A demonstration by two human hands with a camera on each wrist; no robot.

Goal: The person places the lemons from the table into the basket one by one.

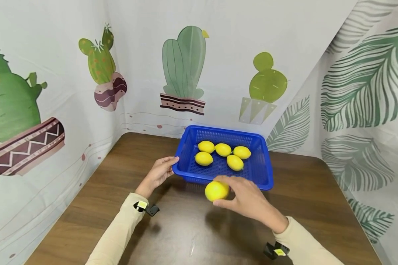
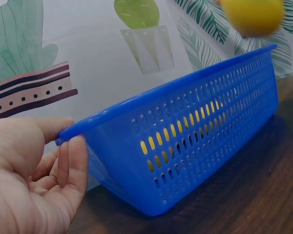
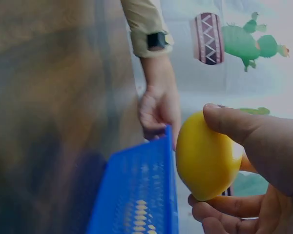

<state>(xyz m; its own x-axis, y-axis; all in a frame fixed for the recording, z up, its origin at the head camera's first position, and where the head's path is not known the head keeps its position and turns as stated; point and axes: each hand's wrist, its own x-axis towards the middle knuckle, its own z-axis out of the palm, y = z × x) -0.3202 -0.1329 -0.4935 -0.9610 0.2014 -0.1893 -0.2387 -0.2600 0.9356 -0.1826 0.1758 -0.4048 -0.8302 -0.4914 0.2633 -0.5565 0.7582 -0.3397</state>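
Observation:
A blue plastic basket point(image 1: 268, 173) with slotted walls stands on the wooden table, and several yellow lemons point(image 1: 223, 149) lie on its floor. My left hand point(image 1: 160, 170) pinches the basket's left front corner, thumb over the rim and fingers beneath it, as the left wrist view shows closely. In my right hand point(image 1: 247, 197) is another lemon point(image 3: 205, 158), held between thumb and fingers. That lemon is raised just in front of the basket's front rim, outside it in the head view. At the top of the left wrist view the same lemon point(image 2: 254, 17) appears blurred.
The brown wooden table point(image 1: 185, 235) reaches back to a white cloth backdrop point(image 1: 139, 66) printed with cacti and leaves. The basket sits near the table's back edge. Small dark camera mounts point(image 1: 276, 251) are strapped on both sleeved wrists.

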